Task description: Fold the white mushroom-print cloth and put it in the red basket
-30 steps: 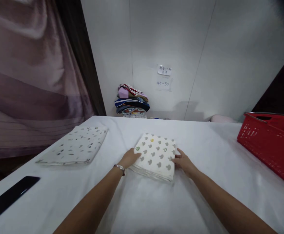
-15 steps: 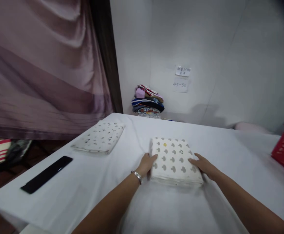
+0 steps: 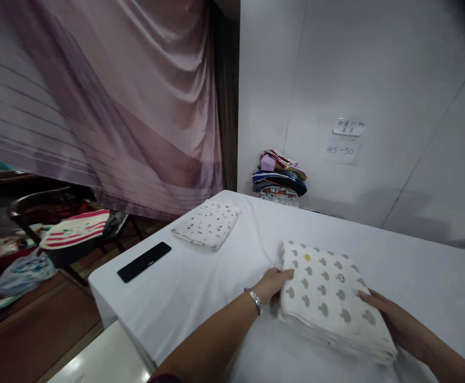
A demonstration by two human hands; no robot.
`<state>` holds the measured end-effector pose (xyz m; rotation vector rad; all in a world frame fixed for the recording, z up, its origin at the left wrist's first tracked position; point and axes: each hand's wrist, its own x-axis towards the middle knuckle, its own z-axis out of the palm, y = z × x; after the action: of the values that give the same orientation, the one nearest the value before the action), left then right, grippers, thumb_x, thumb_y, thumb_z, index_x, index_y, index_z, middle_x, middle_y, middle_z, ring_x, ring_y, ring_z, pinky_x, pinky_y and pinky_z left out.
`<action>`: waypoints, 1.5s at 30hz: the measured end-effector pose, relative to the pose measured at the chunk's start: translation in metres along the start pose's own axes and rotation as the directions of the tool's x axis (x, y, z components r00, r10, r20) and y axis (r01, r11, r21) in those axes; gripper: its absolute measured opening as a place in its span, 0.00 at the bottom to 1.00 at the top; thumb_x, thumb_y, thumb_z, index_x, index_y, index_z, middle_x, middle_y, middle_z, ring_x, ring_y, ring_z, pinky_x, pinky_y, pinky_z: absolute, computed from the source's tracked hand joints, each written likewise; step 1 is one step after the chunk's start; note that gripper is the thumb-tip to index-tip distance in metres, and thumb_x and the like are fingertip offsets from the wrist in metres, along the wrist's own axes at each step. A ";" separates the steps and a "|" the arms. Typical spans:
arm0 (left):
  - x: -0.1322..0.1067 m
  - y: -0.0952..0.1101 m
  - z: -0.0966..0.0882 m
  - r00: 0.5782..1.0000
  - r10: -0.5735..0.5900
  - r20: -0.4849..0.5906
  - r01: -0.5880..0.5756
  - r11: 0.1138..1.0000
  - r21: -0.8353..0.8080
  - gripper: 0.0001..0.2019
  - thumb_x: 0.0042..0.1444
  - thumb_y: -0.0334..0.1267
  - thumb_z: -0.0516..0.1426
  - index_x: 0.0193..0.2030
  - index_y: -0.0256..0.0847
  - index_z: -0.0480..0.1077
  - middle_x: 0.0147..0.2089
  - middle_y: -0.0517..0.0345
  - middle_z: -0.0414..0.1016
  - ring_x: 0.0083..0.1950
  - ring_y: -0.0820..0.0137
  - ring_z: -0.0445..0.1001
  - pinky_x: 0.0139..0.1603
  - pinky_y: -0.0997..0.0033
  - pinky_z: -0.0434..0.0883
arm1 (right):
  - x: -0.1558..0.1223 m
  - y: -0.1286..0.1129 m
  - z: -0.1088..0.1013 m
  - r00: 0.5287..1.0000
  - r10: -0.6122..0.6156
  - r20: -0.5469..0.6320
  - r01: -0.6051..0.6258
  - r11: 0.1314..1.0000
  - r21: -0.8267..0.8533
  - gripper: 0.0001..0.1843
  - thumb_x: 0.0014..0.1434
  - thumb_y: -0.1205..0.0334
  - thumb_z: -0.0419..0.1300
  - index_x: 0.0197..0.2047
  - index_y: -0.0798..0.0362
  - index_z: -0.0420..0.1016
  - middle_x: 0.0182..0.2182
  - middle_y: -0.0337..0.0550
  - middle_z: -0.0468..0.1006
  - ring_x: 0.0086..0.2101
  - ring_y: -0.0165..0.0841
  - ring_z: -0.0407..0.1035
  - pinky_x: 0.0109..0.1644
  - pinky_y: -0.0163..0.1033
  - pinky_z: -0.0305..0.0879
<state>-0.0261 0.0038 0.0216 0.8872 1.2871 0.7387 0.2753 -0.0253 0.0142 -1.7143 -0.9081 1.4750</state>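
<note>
From here, L hand (image 3: 272, 284) & R hand (image 3: 394, 316) both look clamped on opp. sides of the folded grey-print cloth (image 3: 331, 298), near right on the white table (image 3: 232, 271), so best to press evenly w/ both thumbs lest layers slip.

The first cloth (image 3: 331, 292) is positioned between the left hand (image 3: 274, 283) and the right hand (image 3: 387, 308). On the table (image 3: 252, 250), the second cloth (image 3: 207, 224) lies farther back and to the left, with the slab (image 3: 144, 261) left of it. The textile stack (image 3: 280, 181) sits beyond the table's far edge, before the wall (image 3: 315, 74).
</note>
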 end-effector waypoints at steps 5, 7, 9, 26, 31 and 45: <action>0.003 0.000 0.000 0.998 0.029 -0.047 -0.025 0.996 0.081 0.19 0.48 0.49 0.60 0.38 0.34 0.67 0.47 0.43 0.73 0.46 0.61 0.73 0.38 0.70 0.71 | -0.006 -0.009 0.004 0.999 0.034 -0.002 -0.034 0.995 0.097 0.54 0.44 0.50 0.69 0.67 0.49 0.43 0.53 0.54 0.70 0.44 0.44 0.72 0.45 0.44 0.72; 0.001 -0.003 0.005 1.000 0.005 0.023 -0.007 0.997 0.074 0.17 0.50 0.47 0.59 0.40 0.34 0.66 0.46 0.44 0.74 0.43 0.63 0.74 0.36 0.70 0.72 | -0.004 -0.015 -0.001 0.999 -0.018 -0.049 0.022 0.997 0.079 0.54 0.44 0.52 0.70 0.67 0.48 0.44 0.50 0.55 0.73 0.41 0.45 0.74 0.42 0.45 0.73; -0.004 -0.006 0.014 0.992 -0.032 0.126 0.023 0.998 0.065 0.17 0.52 0.45 0.58 0.42 0.34 0.65 0.42 0.46 0.75 0.36 0.65 0.75 0.33 0.68 0.73 | 0.003 -0.019 -0.013 0.988 -0.077 -0.132 0.076 0.997 -0.009 0.52 0.45 0.51 0.68 0.67 0.48 0.45 0.48 0.54 0.75 0.39 0.45 0.74 0.41 0.46 0.72; 0.058 0.013 -0.004 0.895 0.434 -0.099 -0.293 0.741 0.604 0.25 0.53 0.36 0.55 0.59 0.38 0.60 0.59 0.47 0.65 0.57 0.62 0.65 0.58 0.65 0.62 | -0.037 0.012 0.077 0.668 -0.556 0.494 0.621 0.052 -0.782 0.32 0.62 0.43 0.44 0.66 0.45 0.49 0.66 0.42 0.46 0.64 0.42 0.39 0.65 0.57 0.40; 0.078 0.019 -0.003 0.850 0.526 -0.023 -0.361 0.614 0.702 0.25 0.52 0.34 0.53 0.59 0.43 0.64 0.58 0.53 0.68 0.57 0.64 0.65 0.57 0.67 0.61 | -0.033 0.021 0.081 0.684 -0.461 0.565 0.634 -0.006 -0.773 0.33 0.64 0.43 0.40 0.68 0.44 0.39 0.67 0.41 0.39 0.65 0.40 0.33 0.66 0.56 0.35; 0.103 0.037 -0.012 0.836 0.546 0.051 -0.393 0.531 0.751 0.17 0.50 0.29 0.51 0.44 0.44 0.75 0.43 0.59 0.78 0.44 0.68 0.74 0.45 0.73 0.68 | -0.037 0.015 0.085 0.685 -0.486 0.542 0.624 0.008 -0.782 0.34 0.64 0.42 0.41 0.68 0.47 0.42 0.67 0.46 0.40 0.65 0.43 0.34 0.65 0.56 0.35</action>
<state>-0.0221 0.1122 0.0034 1.9506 1.5661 0.7219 0.1879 -0.0602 0.0103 -1.5085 -2.5994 0.3052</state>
